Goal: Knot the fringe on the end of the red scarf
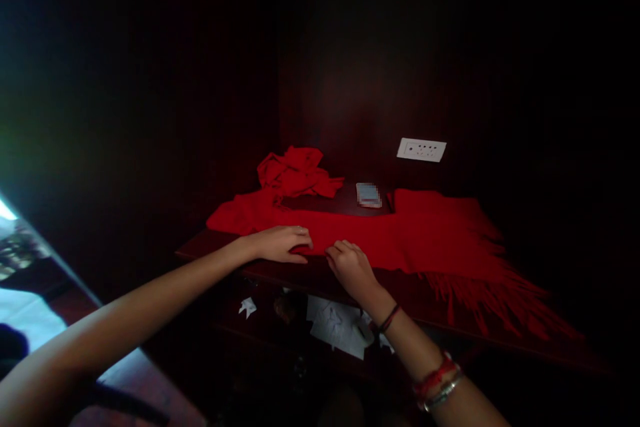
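Observation:
A long red fringed scarf (360, 230) lies stretched across a dark wooden shelf (193, 248), its loose fringe (490, 300) spreading over the front edge at the right. My left hand (284, 243) rests on the scarf near the front edge, thumb apart from the bent fingers. Just right of it, my right hand (350, 267) has its fingers curled together at the scarf's front edge, pinching the cloth. The fingertips are partly hidden. Behind the scarf, at the back left, sits a crumpled heap of red cloth (295, 173).
A phone (369, 195) with a blurred screen lies behind the scarf. A white socket panel (421, 149) is fixed to the dark back wall. Below the shelf lie white papers (335, 327) and a torn white scrap (247, 307). Light enters at the left edge.

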Action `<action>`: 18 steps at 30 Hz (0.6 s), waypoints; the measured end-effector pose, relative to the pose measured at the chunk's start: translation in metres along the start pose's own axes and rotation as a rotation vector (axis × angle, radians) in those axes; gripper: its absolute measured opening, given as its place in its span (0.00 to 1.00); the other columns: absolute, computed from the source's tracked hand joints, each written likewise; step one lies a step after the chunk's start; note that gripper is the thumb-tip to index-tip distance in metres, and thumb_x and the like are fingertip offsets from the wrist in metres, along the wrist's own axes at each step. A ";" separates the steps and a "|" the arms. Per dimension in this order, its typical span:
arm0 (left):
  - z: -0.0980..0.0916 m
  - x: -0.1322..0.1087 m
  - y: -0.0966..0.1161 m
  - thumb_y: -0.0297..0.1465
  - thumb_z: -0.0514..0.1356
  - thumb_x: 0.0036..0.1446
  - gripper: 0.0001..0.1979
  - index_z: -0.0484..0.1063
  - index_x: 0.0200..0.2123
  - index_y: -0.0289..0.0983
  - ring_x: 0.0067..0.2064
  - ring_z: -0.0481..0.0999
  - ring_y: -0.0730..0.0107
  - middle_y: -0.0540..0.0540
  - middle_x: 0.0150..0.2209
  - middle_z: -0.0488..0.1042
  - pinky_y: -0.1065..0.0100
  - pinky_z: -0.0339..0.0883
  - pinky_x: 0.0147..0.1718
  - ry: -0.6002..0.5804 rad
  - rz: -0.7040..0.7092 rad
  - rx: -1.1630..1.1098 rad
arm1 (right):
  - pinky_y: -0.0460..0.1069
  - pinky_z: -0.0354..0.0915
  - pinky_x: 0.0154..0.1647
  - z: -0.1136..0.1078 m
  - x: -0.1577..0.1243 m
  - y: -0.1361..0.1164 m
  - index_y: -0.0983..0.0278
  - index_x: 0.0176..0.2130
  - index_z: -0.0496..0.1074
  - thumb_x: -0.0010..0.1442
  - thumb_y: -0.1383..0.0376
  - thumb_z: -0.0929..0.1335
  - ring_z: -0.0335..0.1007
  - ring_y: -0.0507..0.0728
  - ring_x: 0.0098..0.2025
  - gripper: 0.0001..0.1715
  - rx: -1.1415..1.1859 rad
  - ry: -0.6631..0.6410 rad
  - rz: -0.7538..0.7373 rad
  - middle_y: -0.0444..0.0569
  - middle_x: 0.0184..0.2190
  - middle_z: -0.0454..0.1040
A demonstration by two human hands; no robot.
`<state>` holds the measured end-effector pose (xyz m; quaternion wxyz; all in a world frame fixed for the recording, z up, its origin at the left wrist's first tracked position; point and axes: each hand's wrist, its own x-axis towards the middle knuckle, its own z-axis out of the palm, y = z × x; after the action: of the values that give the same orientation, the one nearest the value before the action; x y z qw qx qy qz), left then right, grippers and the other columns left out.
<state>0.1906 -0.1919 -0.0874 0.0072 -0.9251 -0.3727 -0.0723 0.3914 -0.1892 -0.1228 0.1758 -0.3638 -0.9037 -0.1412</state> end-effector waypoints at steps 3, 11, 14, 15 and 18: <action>0.003 -0.002 0.007 0.28 0.50 0.53 0.10 0.65 0.39 0.38 0.38 0.66 0.69 0.46 0.37 0.67 0.73 0.58 0.35 -0.058 -0.048 0.175 | 0.47 0.57 0.35 -0.004 -0.008 0.004 0.65 0.32 0.69 0.55 0.69 0.60 0.62 0.55 0.35 0.09 -0.061 -0.025 0.014 0.49 0.30 0.68; 0.011 0.005 0.016 0.24 0.49 0.51 0.11 0.65 0.36 0.38 0.37 0.69 0.66 0.44 0.36 0.68 0.70 0.61 0.32 -0.012 -0.107 0.408 | 0.47 0.57 0.34 -0.014 -0.020 0.007 0.66 0.31 0.69 0.54 0.71 0.61 0.62 0.55 0.34 0.08 -0.128 -0.063 0.054 0.51 0.30 0.69; 0.016 0.009 0.030 0.29 0.50 0.51 0.08 0.65 0.36 0.37 0.37 0.69 0.65 0.44 0.36 0.69 0.69 0.61 0.31 0.060 -0.189 0.478 | 0.46 0.57 0.34 -0.013 -0.020 0.007 0.67 0.31 0.69 0.55 0.70 0.61 0.62 0.54 0.35 0.08 -0.116 -0.064 0.050 0.51 0.31 0.69; 0.018 0.011 0.034 0.29 0.50 0.52 0.08 0.65 0.36 0.37 0.37 0.69 0.65 0.44 0.36 0.69 0.69 0.61 0.31 0.075 -0.205 0.498 | 0.46 0.57 0.34 -0.013 -0.019 0.007 0.67 0.31 0.69 0.55 0.70 0.60 0.62 0.54 0.35 0.09 -0.110 -0.061 0.054 0.51 0.31 0.69; 0.021 0.013 0.036 0.27 0.50 0.52 0.07 0.65 0.35 0.38 0.35 0.69 0.66 0.46 0.35 0.69 0.69 0.61 0.30 0.090 -0.227 0.558 | 0.46 0.57 0.33 -0.011 -0.019 0.008 0.67 0.31 0.69 0.56 0.69 0.59 0.62 0.54 0.35 0.11 -0.095 -0.045 0.081 0.51 0.31 0.69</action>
<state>0.2273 -0.2079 -0.1049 0.2692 -0.8358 -0.4784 -0.0083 0.4124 -0.1990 -0.1203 0.1437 -0.4112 -0.8843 -0.1683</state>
